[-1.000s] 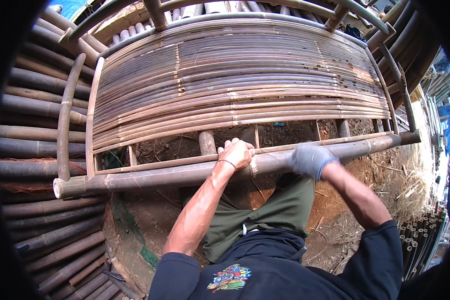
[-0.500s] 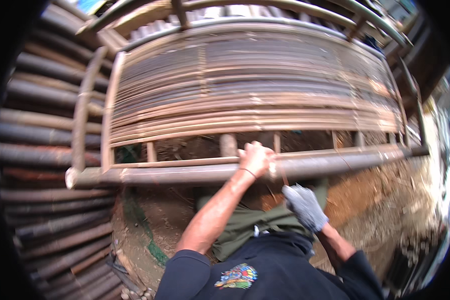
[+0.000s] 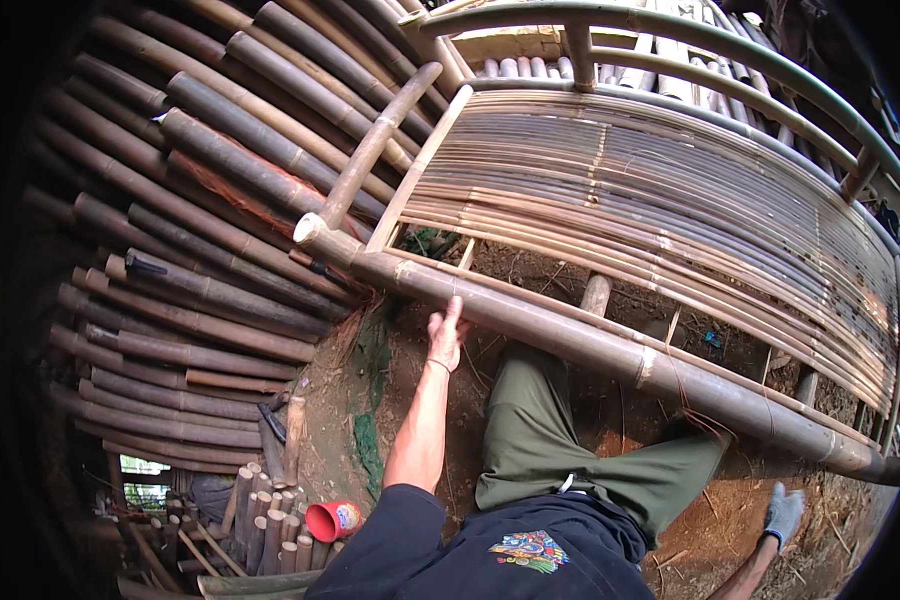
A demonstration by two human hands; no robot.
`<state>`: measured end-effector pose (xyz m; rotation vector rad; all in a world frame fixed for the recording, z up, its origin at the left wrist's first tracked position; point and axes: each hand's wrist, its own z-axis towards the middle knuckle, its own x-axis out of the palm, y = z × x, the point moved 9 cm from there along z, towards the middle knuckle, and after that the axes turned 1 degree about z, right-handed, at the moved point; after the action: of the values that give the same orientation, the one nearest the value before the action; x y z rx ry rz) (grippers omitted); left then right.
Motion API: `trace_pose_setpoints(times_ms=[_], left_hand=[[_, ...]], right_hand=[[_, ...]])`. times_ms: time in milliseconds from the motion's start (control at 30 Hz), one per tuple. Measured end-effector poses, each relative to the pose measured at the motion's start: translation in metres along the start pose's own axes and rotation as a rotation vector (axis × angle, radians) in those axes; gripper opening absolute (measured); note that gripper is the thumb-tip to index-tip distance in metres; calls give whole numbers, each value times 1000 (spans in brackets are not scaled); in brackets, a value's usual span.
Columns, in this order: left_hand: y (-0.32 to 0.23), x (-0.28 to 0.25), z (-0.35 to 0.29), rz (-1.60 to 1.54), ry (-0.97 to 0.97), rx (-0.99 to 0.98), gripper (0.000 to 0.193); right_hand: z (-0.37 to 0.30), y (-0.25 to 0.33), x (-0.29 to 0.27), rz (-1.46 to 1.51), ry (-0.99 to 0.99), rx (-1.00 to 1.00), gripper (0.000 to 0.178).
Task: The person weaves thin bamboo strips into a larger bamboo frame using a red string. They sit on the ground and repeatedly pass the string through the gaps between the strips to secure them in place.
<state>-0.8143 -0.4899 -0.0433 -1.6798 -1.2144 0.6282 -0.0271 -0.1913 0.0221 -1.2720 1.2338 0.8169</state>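
Observation:
A bamboo bench with a slatted seat [image 3: 660,190] stretches across in front of me. My bare left hand [image 3: 447,338] grips the thick front bamboo pole [image 3: 530,322] near its left end, its thumb up against the pole and the other fingers curled below. My right hand [image 3: 785,512], in a grey glove, is low at the right, away from the bench and over the dirt. Its fingers look apart, with nothing visible in them. Thin reddish wire [image 3: 682,390] hangs in loose loops from the front pole, right of the middle.
Dark bamboo poles [image 3: 210,290] lie stacked along the left. Short cut bamboo pieces [image 3: 270,525] stand at the lower left beside a red container [image 3: 333,520]. Green netting [image 3: 368,440] lies on the dirt. Curved bamboo rails [image 3: 720,45] rise at the bench's back.
My view has turned left. The left hand has gone from the middle of the front pole toward its left end. My gloved right hand has left the wire and swung out to the right.

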Motion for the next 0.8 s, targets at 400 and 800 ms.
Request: trace_pose_setpoints(times_ms=[400,800], left_hand=[[-57,169,-381,837,867,338,19],[-160,141,-40,1427,184,449,55]], right_hand=[[-304,379,-136,1320,2037,-460,34],[-225,230,-243,1134,681,-1884,23]])
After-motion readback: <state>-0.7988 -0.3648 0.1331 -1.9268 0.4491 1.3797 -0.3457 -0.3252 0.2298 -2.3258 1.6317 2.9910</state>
